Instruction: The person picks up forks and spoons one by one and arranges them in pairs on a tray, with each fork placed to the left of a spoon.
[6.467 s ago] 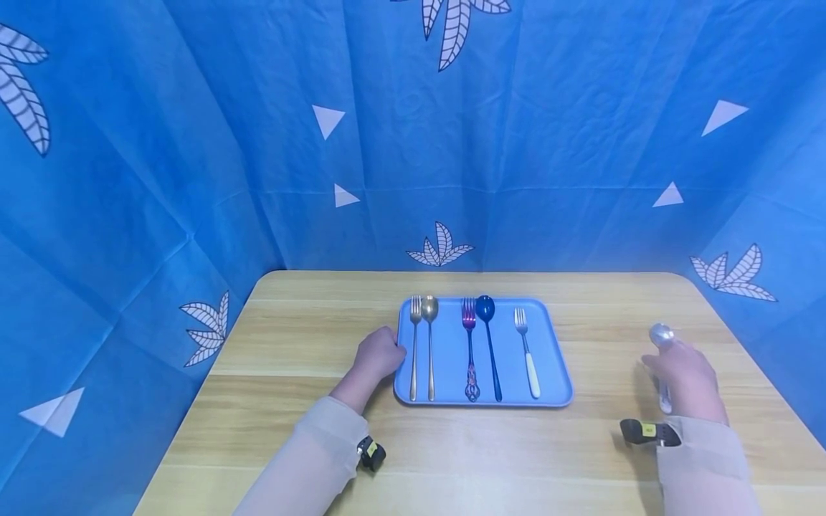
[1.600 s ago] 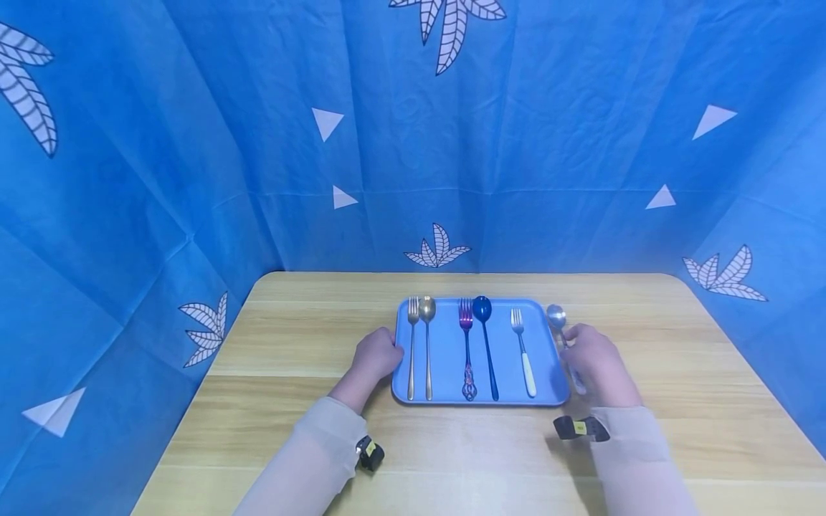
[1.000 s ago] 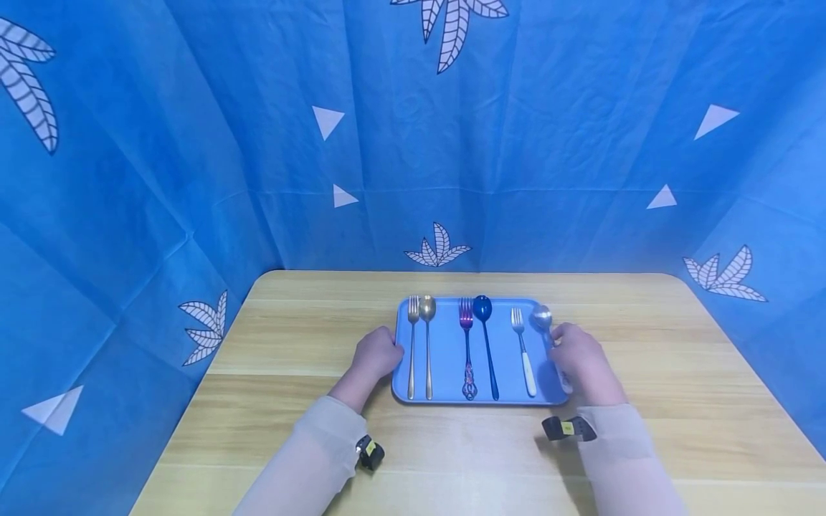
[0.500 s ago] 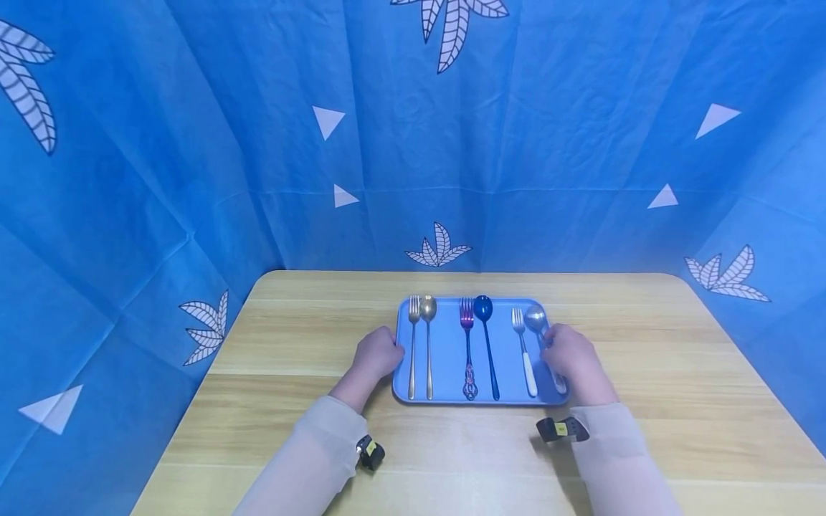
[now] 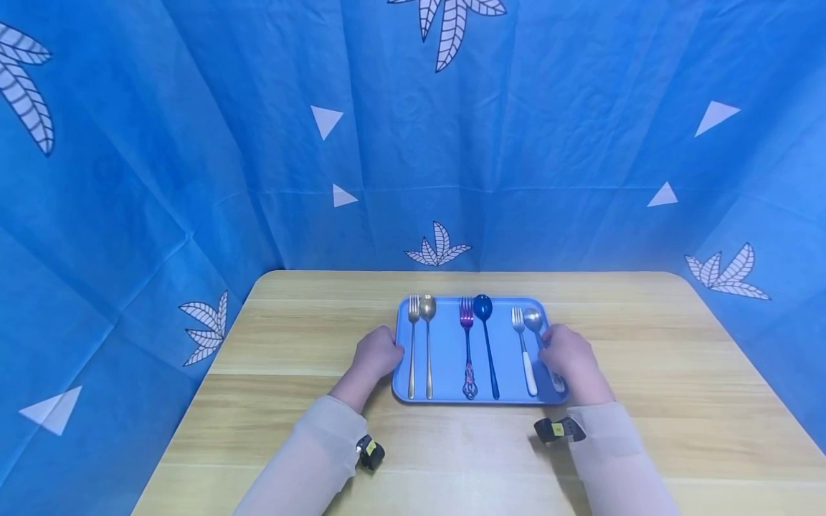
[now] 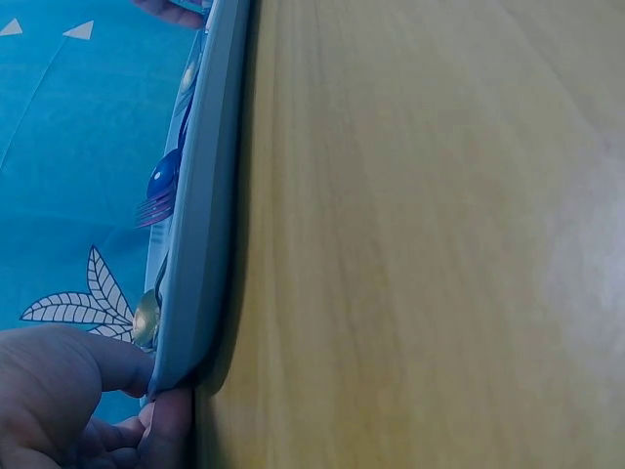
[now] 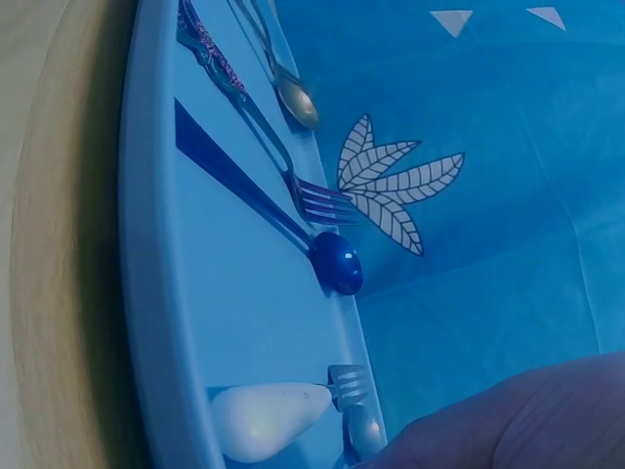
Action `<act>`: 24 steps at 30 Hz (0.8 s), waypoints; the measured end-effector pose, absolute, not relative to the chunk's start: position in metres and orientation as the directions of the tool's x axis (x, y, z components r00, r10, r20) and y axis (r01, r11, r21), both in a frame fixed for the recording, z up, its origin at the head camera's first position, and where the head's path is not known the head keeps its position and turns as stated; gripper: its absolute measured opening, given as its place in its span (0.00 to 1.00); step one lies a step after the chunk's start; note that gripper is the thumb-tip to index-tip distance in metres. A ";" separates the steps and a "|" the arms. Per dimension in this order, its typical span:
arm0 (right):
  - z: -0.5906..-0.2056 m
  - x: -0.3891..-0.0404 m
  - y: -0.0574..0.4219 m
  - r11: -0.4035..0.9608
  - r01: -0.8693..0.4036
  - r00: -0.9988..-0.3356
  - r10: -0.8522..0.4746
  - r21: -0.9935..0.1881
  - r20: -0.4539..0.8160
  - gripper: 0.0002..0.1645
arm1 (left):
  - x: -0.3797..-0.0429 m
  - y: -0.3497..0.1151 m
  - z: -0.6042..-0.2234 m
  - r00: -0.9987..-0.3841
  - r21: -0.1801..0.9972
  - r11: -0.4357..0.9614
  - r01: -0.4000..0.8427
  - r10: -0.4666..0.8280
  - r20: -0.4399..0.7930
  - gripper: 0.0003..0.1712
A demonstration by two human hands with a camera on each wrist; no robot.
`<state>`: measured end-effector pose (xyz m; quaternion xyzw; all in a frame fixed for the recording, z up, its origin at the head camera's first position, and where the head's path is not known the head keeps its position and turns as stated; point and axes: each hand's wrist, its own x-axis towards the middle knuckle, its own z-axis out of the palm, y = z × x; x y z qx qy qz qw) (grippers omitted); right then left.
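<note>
A light-blue tray (image 5: pixel 448 358) lies on the table. My left hand (image 5: pixel 379 352) grips its left rim, and in the left wrist view the thumb and fingers (image 6: pixel 171 420) pinch the corner. At the tray's right side my right hand (image 5: pixel 569 357) holds a silver spoon (image 5: pixel 533 319) by its handle, bowl pointing away from me. Just left of that spoon lies a small fork with a white handle (image 5: pixel 529 373). Further left are a dark blue spoon (image 5: pixel 482 308) and a purple fork (image 5: pixel 467 315) with an ornate handle, then a gold spoon (image 5: pixel 428 308) and gold fork (image 5: pixel 412 358).
The wooden table (image 5: pixel 290 344) extends on both sides of the tray and in front of it. A blue curtain (image 5: pixel 413 143) with leaf and triangle prints hangs behind and along both sides. Black wrist cameras (image 5: pixel 371 455) sit at both cuffs.
The right hand has brought the silver spoon from the table's right side leftward into the tray, close beside the white-handled fork. The left hand has stayed on the tray's left rim.
</note>
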<state>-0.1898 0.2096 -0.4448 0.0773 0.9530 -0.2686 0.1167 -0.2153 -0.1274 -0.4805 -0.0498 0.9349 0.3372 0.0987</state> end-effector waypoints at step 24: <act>-0.451 -0.190 0.197 0.844 0.218 -0.968 0.120 -0.490 -0.222 0.09 | -0.215 -0.127 -0.481 -0.977 0.626 0.763 -0.163 -0.036 -0.212 0.09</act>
